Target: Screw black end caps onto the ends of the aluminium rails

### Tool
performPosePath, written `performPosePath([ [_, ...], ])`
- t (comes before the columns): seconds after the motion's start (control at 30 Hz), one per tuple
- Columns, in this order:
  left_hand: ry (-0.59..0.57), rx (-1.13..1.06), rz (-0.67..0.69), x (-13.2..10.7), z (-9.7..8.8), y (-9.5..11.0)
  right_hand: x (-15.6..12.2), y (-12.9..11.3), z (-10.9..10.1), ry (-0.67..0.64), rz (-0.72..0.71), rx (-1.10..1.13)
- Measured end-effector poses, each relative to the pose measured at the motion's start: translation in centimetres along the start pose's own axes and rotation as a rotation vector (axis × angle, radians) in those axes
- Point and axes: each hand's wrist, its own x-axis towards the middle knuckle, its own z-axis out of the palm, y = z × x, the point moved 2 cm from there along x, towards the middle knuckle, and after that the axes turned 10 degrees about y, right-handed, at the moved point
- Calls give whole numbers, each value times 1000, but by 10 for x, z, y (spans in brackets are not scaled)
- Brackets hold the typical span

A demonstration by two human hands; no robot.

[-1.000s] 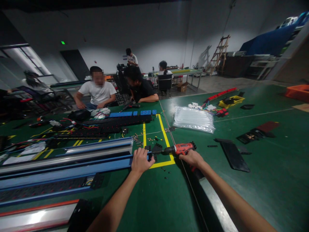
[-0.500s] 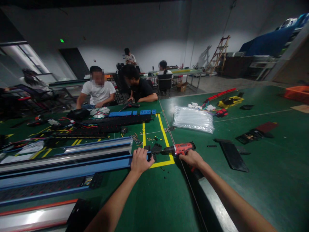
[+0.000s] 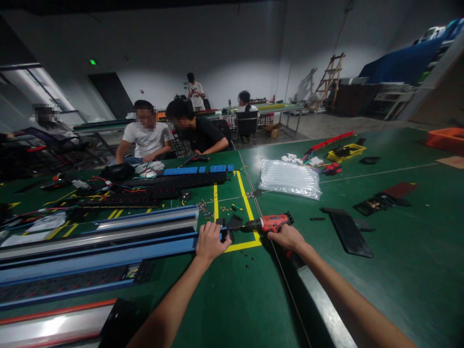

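Observation:
My right hand (image 3: pixel 288 238) is closed around the handle of a red and black cordless drill (image 3: pixel 273 223), held level. The drill's bit points left and meets the end of a long blue rail (image 3: pixel 159 249). Over that same end, my left hand (image 3: pixel 212 240) is wrapped, its thumb by the black end piece (image 3: pixel 224 234). Whether the bit sits in a screw is too small to tell. Small black brackets (image 3: pixel 235 221) lie just behind the bit, and several loose dark screws (image 3: pixel 247 266) lie in front of it.
More rails (image 3: pixel 61 321) lie to the left. Brass-coloured screws (image 3: pixel 224 209) lie inside yellow tape on the green table (image 3: pixel 232 304). Clear air-cushion wrap (image 3: pixel 290 179), a yellow tray (image 3: pixel 346 153) and a black flat panel (image 3: pixel 351 233) are on the right. Two people (image 3: pixel 147 137) sit across the table.
Both my hands, the drill and the rail stay practically where they were. Across the table, the person in black has leaned to the left, away from the power tool lying there.

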Motion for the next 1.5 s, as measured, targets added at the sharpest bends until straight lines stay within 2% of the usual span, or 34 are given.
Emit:
performPosePath([
  [1.23, 6, 1, 12, -2, 0, 0, -2, -2, -2, 21, -20, -9],
  [1.5, 24, -9, 9, 0, 3, -2, 1, 1, 0, 26, 13, -18],
])
